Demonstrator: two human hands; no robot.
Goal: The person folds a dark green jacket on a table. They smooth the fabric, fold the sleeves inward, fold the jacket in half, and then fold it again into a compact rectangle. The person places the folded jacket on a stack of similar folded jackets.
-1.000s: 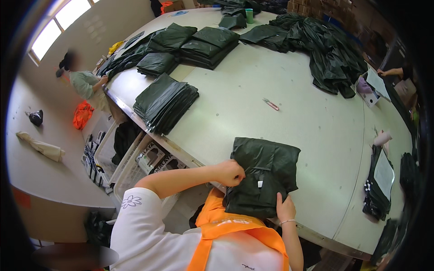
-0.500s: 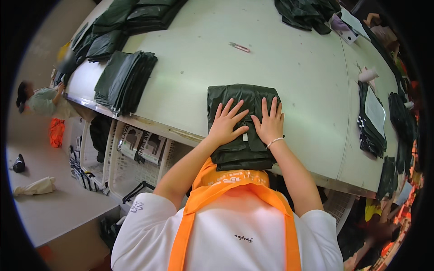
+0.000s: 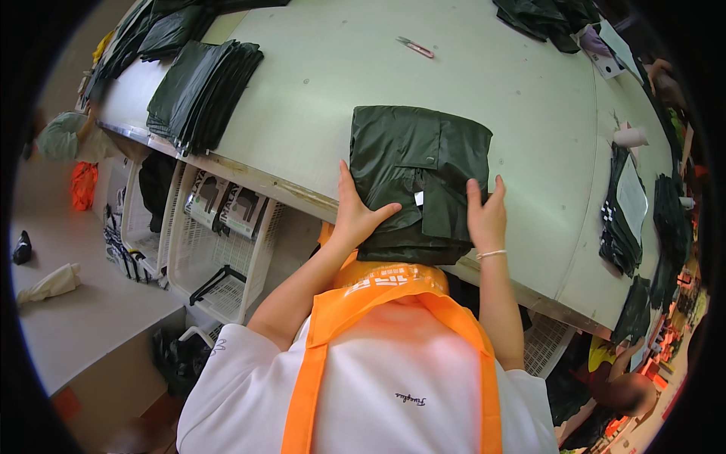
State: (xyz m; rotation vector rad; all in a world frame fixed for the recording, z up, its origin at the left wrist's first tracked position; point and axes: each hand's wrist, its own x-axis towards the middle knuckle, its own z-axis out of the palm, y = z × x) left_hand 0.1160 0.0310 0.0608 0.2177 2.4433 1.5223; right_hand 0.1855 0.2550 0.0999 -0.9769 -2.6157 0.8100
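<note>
A folded dark green garment (image 3: 454, 151) of shiny fabric lies at the near edge of the table, with a flap, a snap button and a small white label on top. My left hand (image 3: 358, 216) grips its left side, thumb resting on top and fingers along the edge. On the opposite side, my right hand (image 3: 486, 216) holds the right edge, thumb uppermost and a bracelet at the wrist. The garment's lower end hangs close to my orange apron (image 3: 393, 280).
A neat stack of dark green garments (image 3: 200, 94) stands to the left. Small red-handled thread snips (image 3: 416, 47) lie farther back on the pale table (image 3: 302, 98). White baskets (image 3: 253, 284) sit below the table edge. Dark garments with a paper sheet (image 3: 632, 189) lie at right.
My hands have moved from lying flat on top of the garment out to its two sides. The garment's far part now looks wider and fuller, and the view has shifted slightly.
</note>
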